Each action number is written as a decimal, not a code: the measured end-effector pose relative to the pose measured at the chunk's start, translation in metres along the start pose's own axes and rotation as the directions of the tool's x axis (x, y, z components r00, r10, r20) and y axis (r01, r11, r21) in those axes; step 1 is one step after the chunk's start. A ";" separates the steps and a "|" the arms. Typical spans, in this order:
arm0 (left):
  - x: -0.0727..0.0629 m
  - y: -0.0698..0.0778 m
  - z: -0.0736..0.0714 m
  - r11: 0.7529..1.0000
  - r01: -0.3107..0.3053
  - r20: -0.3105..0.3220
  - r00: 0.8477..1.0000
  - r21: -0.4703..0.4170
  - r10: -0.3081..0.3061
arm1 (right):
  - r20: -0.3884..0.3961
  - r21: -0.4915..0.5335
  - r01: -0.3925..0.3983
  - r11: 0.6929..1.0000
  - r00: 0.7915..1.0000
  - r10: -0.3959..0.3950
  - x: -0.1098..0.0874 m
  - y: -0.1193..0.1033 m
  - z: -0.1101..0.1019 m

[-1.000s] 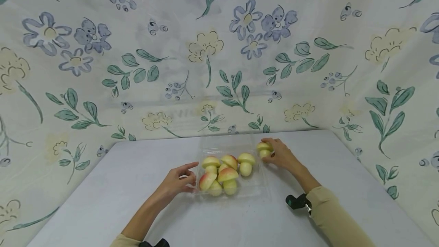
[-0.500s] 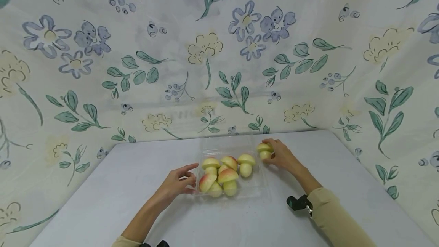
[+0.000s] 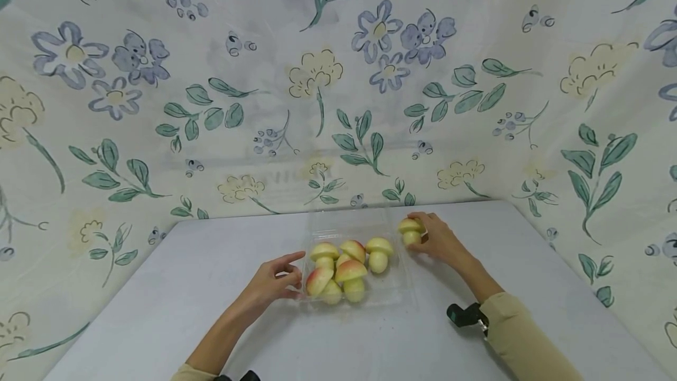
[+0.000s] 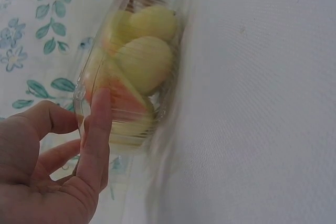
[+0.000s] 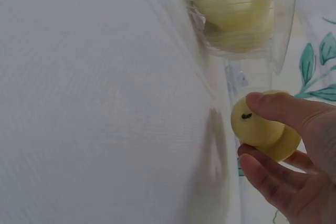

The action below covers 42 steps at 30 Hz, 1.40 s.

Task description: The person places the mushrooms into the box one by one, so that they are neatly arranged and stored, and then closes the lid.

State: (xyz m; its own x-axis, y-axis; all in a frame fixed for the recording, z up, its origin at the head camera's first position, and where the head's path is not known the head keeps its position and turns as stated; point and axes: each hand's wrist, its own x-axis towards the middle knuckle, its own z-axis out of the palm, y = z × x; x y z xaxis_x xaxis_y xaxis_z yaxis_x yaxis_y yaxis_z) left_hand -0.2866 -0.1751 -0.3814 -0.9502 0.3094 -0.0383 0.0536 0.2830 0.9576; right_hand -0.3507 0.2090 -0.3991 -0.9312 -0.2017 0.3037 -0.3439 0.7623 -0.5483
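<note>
My right hand (image 3: 439,239) pinches a pale yellow mushroom-shaped piece (image 3: 410,230) between thumb and fingers, just beyond the right side of a clear plastic box (image 3: 394,287). The right wrist view shows the thumb on the rounded stem (image 5: 257,129), beside a small dark mark, and fingers beneath. At the box's left side, my left hand (image 3: 275,278) holds the wall with bent fingers; in the left wrist view one finger (image 4: 98,121) lies along the plastic. Several similar pieces with yellow and reddish caps, such as one mushroom-shaped piece (image 3: 378,251) at the right, sit inside the box.
The box's transparent lid (image 3: 349,222) lies open toward the back. A white table (image 3: 238,234) bears everything, with a floral cloth (image 3: 317,122) hanging behind it. A black wrist camera (image 3: 462,314) is mounted by the right sleeve.
My right hand has shifted slightly to the right with the mushroom-shaped piece. The left hand and the box have stayed practically in place.
</note>
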 end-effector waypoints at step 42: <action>0.000 -0.005 -0.003 1.000 -0.022 0.014 1.000 -0.018 0.022 | -0.029 0.107 0.200 0.974 0.980 -0.198 -0.019 -0.045 -0.028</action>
State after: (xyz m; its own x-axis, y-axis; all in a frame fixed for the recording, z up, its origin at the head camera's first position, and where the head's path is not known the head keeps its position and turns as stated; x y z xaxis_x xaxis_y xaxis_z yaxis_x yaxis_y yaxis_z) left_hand -0.2880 -0.1787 -0.3853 -0.9442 0.3286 -0.0212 0.0688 0.2597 0.9632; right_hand -0.3145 0.1955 -0.3578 -0.8409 -0.3307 0.4285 -0.5339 0.6366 -0.5565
